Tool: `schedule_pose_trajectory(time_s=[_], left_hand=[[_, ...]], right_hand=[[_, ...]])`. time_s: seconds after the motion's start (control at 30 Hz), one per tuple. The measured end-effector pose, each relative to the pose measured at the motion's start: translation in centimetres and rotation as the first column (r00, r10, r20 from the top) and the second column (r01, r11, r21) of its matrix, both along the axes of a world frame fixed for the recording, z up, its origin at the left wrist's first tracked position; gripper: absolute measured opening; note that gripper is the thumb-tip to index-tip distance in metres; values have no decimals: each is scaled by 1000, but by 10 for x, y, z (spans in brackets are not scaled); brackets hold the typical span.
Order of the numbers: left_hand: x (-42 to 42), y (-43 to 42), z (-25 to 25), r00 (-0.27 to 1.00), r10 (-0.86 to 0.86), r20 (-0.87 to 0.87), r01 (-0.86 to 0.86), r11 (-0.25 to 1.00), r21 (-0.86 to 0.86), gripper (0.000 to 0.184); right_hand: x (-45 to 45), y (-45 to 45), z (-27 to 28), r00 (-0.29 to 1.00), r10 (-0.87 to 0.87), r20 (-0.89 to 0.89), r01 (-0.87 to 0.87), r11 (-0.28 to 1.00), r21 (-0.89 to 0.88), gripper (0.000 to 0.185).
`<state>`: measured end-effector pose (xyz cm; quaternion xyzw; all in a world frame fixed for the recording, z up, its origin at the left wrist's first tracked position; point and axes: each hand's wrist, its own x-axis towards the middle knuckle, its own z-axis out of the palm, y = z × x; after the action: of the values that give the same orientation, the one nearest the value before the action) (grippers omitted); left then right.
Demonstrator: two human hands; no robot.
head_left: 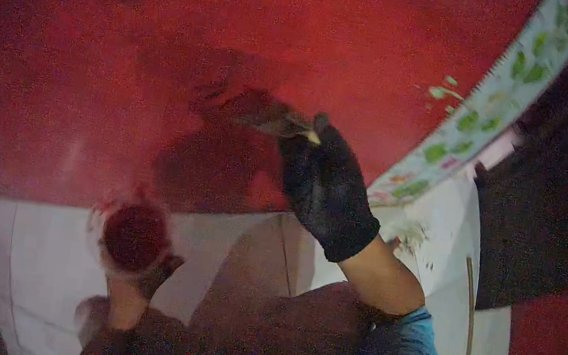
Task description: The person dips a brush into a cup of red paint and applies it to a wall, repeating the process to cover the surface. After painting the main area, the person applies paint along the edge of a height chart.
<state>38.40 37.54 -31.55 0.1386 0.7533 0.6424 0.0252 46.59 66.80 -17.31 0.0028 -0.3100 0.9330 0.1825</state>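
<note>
Though indistinct, a brownish thing (271, 119) in gloved right fingers (293, 155)

Nothing can be read here — no text, label, brand, number or sign.
</note>
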Motion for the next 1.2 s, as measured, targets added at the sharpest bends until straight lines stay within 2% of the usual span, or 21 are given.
schedule_pose_trajectory(time_s=[0.03,0.1,0.23,0.27,0.3,0.33,0.4,0.43,0.5,0.57,0.6,0.63,0.73,0.8,0.83,0.9,0.97,1.0,1.03,1.17,1.2], left_hand=[[0,2,-5,999,-48,-18,48,999,2,73],[22,16,53,837,-336,432,37,822,568,51],[31,21,61,853,-349,387,30,773,633,39],[35,26,68,782,-320,535,-238,640,730,40],[38,30,72,671,-324,667,-502,463,730,42],[40,36,71,670,-328,666,-496,470,731,42],[48,38,66,997,-67,22,57,949,310,45],[48,35,68,997,-70,16,62,950,307,45],[45,29,73,986,-138,96,119,975,187,49],[47,44,74,991,-118,59,98,957,273,50],[49,46,74,996,-87,26,71,927,369,51],[48,46,74,996,-90,26,75,928,365,51],[40,38,64,985,-136,107,91,933,349,54],[32,26,43,863,-94,-497,4,984,-179,58],[33,24,43,862,-91,-499,0,984,-180,58],[41,26,49,994,-110,-6,108,970,217,62],[39,28,51,975,-150,164,70,907,415,64],[38,29,52,923,-220,316,-9,807,590,65],[40,31,53,921,-223,319,-8,808,589,65],[42,26,44,994,-113,-3,108,946,306,66],[39,23,39,997,-72,-17,74,969,234,66]], right_hand=[[11,11,5,997,-39,-69,33,995,-90,16],[27,32,12,975,-99,-198,43,962,-271,20],[62,103,5,711,-656,-253,642,752,-148,18],[66,109,6,701,-666,-256,651,744,-153,18],[69,114,6,421,-871,-253,893,348,285,17],[70,121,6,107,-915,-389,763,-175,623,17],[72,146,0,-26,-896,-443,722,-323,612,18],[73,155,-2,-145,-857,-495,658,-457,598,19],[69,148,11,-140,-876,-462,701,-418,579,16],[60,159,14,75,-878,-473,985,-7,170,18],[60,170,3,-79,-703,-707,625,-587,514,20],[59,173,-4,-82,-706,-704,624,-587,516,20],[48,176,-25,242,-782,-574,923,3,385,21],[58,160,-34,224,-824,-520,928,16,373,21],[62,150,-37,203,-862,-464,932,25,361,21],[75,136,-12,220,-801,-557,837,-138,529,20],[80,151,9,188,-760,-622,691,-348,633,19],[71,151,19,6,-804,-594,797,-355,489,18],[66,149,31,0,-730,-683,873,-333,356,15],[53,156,1,-54,-727,-685,560,-590,582,15],[52,133,0,103,-741,-664,692,-427,583,20]])
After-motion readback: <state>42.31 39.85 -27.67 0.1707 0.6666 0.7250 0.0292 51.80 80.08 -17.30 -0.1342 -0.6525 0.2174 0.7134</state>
